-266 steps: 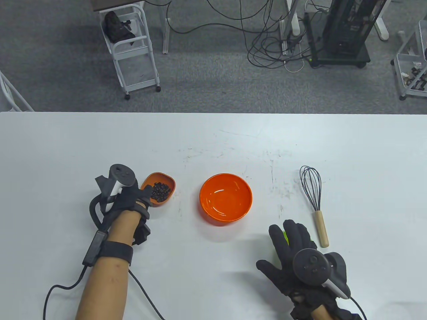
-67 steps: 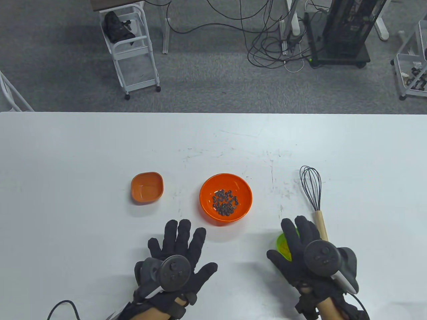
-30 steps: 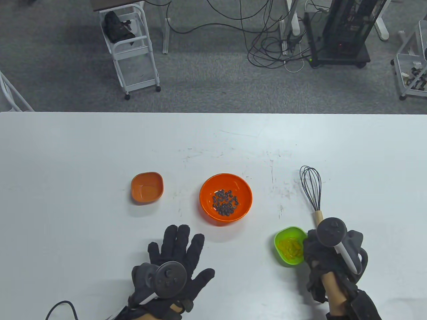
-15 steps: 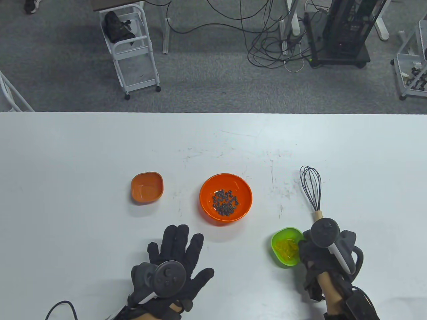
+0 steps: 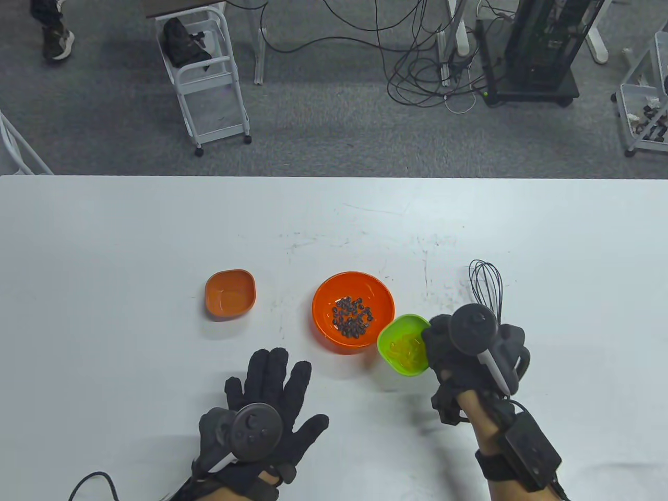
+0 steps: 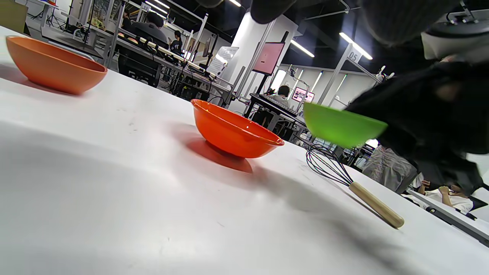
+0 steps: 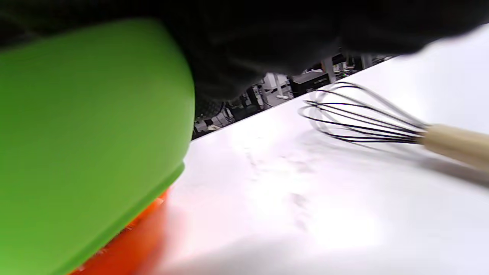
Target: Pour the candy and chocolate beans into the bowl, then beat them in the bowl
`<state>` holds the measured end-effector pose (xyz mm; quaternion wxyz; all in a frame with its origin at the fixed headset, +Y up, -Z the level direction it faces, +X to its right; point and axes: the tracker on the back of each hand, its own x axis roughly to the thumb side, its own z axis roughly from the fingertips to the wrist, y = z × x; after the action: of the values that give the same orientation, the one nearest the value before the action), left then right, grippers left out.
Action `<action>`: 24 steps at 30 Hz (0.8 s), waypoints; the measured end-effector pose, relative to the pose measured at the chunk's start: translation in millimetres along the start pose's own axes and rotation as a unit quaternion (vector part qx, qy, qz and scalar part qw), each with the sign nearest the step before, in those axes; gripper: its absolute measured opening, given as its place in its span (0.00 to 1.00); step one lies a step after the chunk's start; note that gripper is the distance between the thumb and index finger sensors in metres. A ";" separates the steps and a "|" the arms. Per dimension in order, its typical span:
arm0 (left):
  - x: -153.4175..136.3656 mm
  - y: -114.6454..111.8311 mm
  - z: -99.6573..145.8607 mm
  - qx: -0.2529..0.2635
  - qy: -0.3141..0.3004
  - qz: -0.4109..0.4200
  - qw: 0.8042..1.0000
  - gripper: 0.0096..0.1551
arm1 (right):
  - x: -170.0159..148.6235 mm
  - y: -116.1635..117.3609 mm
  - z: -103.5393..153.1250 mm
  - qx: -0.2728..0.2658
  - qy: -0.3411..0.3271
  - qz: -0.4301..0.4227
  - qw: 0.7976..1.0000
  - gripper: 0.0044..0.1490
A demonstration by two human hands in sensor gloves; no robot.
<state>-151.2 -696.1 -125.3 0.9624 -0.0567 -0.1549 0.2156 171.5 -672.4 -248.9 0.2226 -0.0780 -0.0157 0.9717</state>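
The round orange bowl [image 5: 334,297] stands mid-table with dark chocolate beans [image 5: 353,317] in it. My right hand [image 5: 443,344] grips a small green dish [image 5: 402,344] of yellow candy [image 5: 409,351] by its right rim and holds it in the air, just right of the bowl's rim. The left wrist view shows the green dish [image 6: 340,124] off the table, past the orange bowl [image 6: 233,130]. In the right wrist view the green dish [image 7: 88,145] fills the left half. My left hand [image 5: 271,386] lies flat on the table, fingers spread, holding nothing. The whisk [image 5: 488,284] lies behind my right hand.
A small orange dish [image 5: 230,293], with nothing in it, sits left of the bowl. The whisk's wooden handle [image 6: 376,204] points toward the near table edge. Beyond the table's far edge are a white cart [image 5: 203,78], floor cables and a person's shoe [image 5: 55,42].
My right hand took hold of the green dish, lifted it and carried it left and away, up to the bowl's right rim. The left hand slid slightly nearer. The beans went into the bowl earlier.
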 end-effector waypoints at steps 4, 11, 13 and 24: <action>-1.6 1.4 0.0 0.002 0.002 0.005 1.000 0.54 | 22.5 8.5 -21.3 -0.014 -0.003 -0.017 1.000 0.27; -2.5 2.2 -0.4 0.000 0.004 0.011 1.000 0.54 | 43.1 32.3 -50.9 -0.017 0.006 -0.017 1.000 0.27; -2.4 2.4 -0.5 -0.001 0.004 0.011 1.000 0.54 | 45.6 38.6 -57.3 -0.021 0.009 -0.014 1.000 0.27; -1.8 1.5 -1.5 -0.009 0.003 0.010 1.000 0.54 | 47.7 63.6 -70.5 -0.001 0.005 0.005 1.000 0.25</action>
<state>-152.9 -695.6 -127.5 0.9600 -0.0671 -0.1537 0.2242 112.9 -709.2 -329.5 0.2173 -0.0836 -0.0153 0.9724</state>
